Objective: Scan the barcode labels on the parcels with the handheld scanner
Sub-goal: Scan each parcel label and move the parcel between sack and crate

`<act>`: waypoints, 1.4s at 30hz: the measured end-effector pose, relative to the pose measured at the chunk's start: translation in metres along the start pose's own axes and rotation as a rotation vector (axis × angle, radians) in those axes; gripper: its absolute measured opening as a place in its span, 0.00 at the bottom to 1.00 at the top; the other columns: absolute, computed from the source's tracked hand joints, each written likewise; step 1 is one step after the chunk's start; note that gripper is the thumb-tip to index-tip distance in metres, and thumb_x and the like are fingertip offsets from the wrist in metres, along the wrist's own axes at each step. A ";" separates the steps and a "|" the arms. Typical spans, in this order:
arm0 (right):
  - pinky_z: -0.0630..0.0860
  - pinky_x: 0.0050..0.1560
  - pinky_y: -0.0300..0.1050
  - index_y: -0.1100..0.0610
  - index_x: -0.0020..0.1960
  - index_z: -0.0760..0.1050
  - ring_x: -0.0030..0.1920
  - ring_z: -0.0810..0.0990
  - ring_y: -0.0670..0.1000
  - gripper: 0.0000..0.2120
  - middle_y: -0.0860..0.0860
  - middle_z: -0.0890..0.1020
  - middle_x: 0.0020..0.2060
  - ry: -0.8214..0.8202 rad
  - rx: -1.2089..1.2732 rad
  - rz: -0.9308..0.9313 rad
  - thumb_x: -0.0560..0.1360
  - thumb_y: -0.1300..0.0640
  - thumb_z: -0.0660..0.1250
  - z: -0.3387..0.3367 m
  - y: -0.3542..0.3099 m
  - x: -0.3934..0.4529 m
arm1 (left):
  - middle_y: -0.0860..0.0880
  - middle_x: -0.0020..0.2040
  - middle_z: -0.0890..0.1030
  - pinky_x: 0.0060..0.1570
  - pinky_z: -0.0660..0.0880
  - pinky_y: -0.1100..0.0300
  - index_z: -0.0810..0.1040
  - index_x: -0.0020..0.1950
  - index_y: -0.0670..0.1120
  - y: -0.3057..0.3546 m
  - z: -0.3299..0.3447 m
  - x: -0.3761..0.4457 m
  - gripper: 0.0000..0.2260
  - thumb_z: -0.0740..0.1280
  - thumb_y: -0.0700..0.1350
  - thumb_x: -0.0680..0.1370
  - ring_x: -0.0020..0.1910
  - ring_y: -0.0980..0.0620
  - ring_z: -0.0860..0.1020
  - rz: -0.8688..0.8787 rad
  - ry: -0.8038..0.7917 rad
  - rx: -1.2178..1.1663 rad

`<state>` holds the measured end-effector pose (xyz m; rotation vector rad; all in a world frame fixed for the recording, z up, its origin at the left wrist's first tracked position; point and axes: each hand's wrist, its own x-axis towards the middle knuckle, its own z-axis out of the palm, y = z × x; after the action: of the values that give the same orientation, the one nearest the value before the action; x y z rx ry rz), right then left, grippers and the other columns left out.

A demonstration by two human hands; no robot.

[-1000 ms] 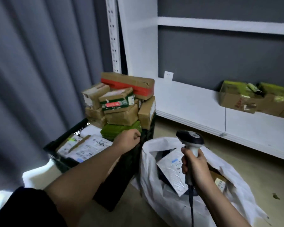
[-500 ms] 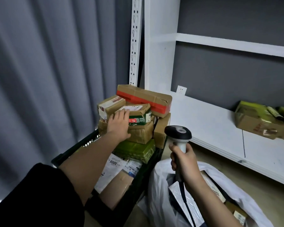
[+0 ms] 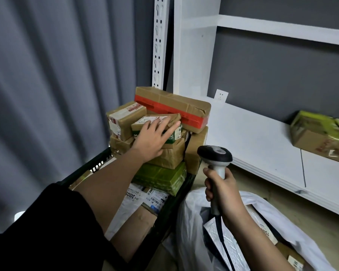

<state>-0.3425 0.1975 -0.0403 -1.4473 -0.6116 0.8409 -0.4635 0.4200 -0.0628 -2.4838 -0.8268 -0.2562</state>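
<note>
The left hand (image 3: 155,138) lay flat and spread on the small parcel (image 3: 157,124) topping the crate's (image 3: 98,165) stack, nothing lifted. The right hand's (image 3: 221,190) grip was clamped around the scanner (image 3: 215,155) (aimed nowhere useful). Judging by this, scanning was barely begun, with most parcels left.

Left hand (image 3: 152,138) on green-banded parcel (image 3: 160,127); right hand (image 3: 222,190) grips scanner (image 3: 215,155).
</note>
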 end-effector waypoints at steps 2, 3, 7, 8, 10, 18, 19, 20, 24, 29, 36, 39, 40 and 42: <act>0.60 0.24 0.41 0.59 0.47 0.69 0.21 0.64 0.48 0.05 0.51 0.69 0.26 0.000 -0.010 0.006 0.78 0.62 0.65 -0.001 0.003 -0.001 | 0.40 0.76 0.57 0.68 0.65 0.45 0.26 0.74 0.49 0.001 0.002 0.000 0.53 0.69 0.58 0.72 0.70 0.39 0.63 0.004 0.007 0.001; 0.60 0.24 0.42 0.59 0.47 0.69 0.21 0.64 0.48 0.05 0.51 0.69 0.25 0.002 -0.013 0.008 0.78 0.62 0.65 -0.002 0.003 -0.001 | 0.40 0.75 0.59 0.67 0.65 0.44 0.28 0.74 0.49 0.001 0.000 -0.001 0.52 0.69 0.57 0.72 0.69 0.39 0.65 0.003 0.016 0.000; 0.62 0.25 0.43 0.59 0.48 0.69 0.21 0.65 0.48 0.05 0.51 0.70 0.25 0.010 -0.004 -0.003 0.78 0.62 0.65 -0.009 -0.001 -0.008 | 0.39 0.70 0.66 0.60 0.70 0.44 0.43 0.78 0.47 0.003 -0.017 -0.013 0.50 0.72 0.55 0.67 0.63 0.39 0.70 -0.004 0.138 -0.064; 0.63 0.25 0.42 0.60 0.48 0.68 0.21 0.65 0.48 0.05 0.51 0.70 0.25 0.013 0.003 -0.008 0.78 0.62 0.65 -0.011 -0.003 -0.011 | 0.39 0.69 0.67 0.59 0.71 0.45 0.47 0.78 0.46 0.005 -0.024 -0.019 0.49 0.73 0.55 0.66 0.63 0.39 0.71 0.000 0.184 -0.097; 0.64 0.25 0.42 0.60 0.47 0.68 0.21 0.65 0.48 0.06 0.52 0.70 0.25 0.016 0.015 -0.021 0.78 0.63 0.65 -0.014 -0.009 -0.018 | 0.39 0.69 0.68 0.58 0.72 0.45 0.51 0.77 0.45 0.014 -0.041 -0.034 0.46 0.72 0.55 0.66 0.62 0.40 0.72 0.008 0.270 -0.158; 0.68 0.24 0.38 0.58 0.52 0.70 0.24 0.68 0.45 0.08 0.52 0.75 0.33 0.121 0.383 -0.073 0.77 0.62 0.69 -0.028 -0.035 -0.071 | 0.48 0.74 0.62 0.54 0.70 0.48 0.50 0.75 0.44 0.085 -0.138 -0.087 0.43 0.67 0.59 0.67 0.61 0.43 0.71 0.046 0.456 -0.363; 0.69 0.25 0.38 0.58 0.56 0.70 0.24 0.69 0.45 0.12 0.51 0.77 0.33 0.135 0.398 -0.076 0.76 0.60 0.70 -0.032 -0.039 -0.079 | 0.48 0.74 0.63 0.54 0.70 0.48 0.52 0.74 0.44 0.094 -0.150 -0.091 0.43 0.68 0.58 0.66 0.61 0.43 0.71 0.053 0.462 -0.371; 0.70 0.25 0.38 0.58 0.59 0.69 0.24 0.70 0.45 0.16 0.50 0.77 0.33 0.146 0.398 -0.082 0.75 0.59 0.71 -0.035 -0.043 -0.088 | 0.47 0.73 0.64 0.53 0.70 0.48 0.55 0.73 0.43 0.104 -0.161 -0.094 0.43 0.69 0.58 0.65 0.60 0.43 0.71 0.061 0.465 -0.377; 0.72 0.28 0.39 0.57 0.65 0.66 0.26 0.72 0.45 0.25 0.50 0.76 0.35 0.198 0.401 -0.105 0.74 0.56 0.74 -0.050 -0.054 -0.119 | 0.46 0.71 0.70 0.50 0.70 0.48 0.60 0.68 0.43 0.135 -0.199 -0.101 0.41 0.74 0.56 0.61 0.57 0.41 0.73 0.089 0.470 -0.363; 0.73 0.34 0.42 0.54 0.64 0.65 0.31 0.74 0.47 0.27 0.52 0.78 0.40 0.187 0.428 -0.063 0.72 0.49 0.74 -0.067 -0.060 -0.142 | 0.44 0.70 0.72 0.48 0.67 0.50 0.64 0.63 0.42 0.160 -0.231 -0.106 0.34 0.71 0.56 0.65 0.56 0.40 0.73 0.136 0.514 -0.290; 0.80 0.48 0.53 0.57 0.66 0.67 0.41 0.80 0.54 0.38 0.57 0.80 0.45 0.169 0.478 -0.078 0.63 0.42 0.76 -0.082 -0.062 -0.152 | 0.40 0.69 0.66 0.54 0.65 0.49 0.65 0.60 0.44 0.186 -0.243 -0.111 0.16 0.63 0.46 0.75 0.61 0.40 0.70 0.230 0.664 -0.217; 0.79 0.56 0.55 0.59 0.66 0.70 0.50 0.83 0.55 0.44 0.58 0.82 0.52 0.170 0.501 -0.078 0.58 0.38 0.78 -0.087 -0.058 -0.152 | 0.37 0.64 0.74 0.55 0.67 0.50 0.66 0.58 0.43 0.193 -0.250 -0.117 0.15 0.65 0.41 0.74 0.60 0.39 0.75 0.284 0.657 -0.260; 0.78 0.58 0.57 0.59 0.66 0.71 0.52 0.83 0.56 0.45 0.59 0.82 0.53 0.166 0.492 -0.075 0.56 0.37 0.79 -0.088 -0.058 -0.153 | 0.37 0.63 0.75 0.55 0.68 0.51 0.66 0.58 0.42 0.195 -0.252 -0.119 0.16 0.67 0.41 0.73 0.60 0.39 0.76 0.297 0.643 -0.284; 0.80 0.55 0.54 0.60 0.66 0.70 0.50 0.83 0.56 0.45 0.58 0.82 0.52 0.165 0.463 -0.087 0.58 0.38 0.81 -0.093 -0.055 -0.153 | 0.36 0.63 0.75 0.55 0.69 0.52 0.65 0.58 0.42 0.194 -0.257 -0.124 0.19 0.66 0.44 0.70 0.58 0.40 0.77 0.317 0.593 -0.360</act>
<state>-0.3508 0.0235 0.0284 -1.0466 -0.3237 0.7280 -0.4505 0.0902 0.0377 -2.5826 -0.1453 -1.0363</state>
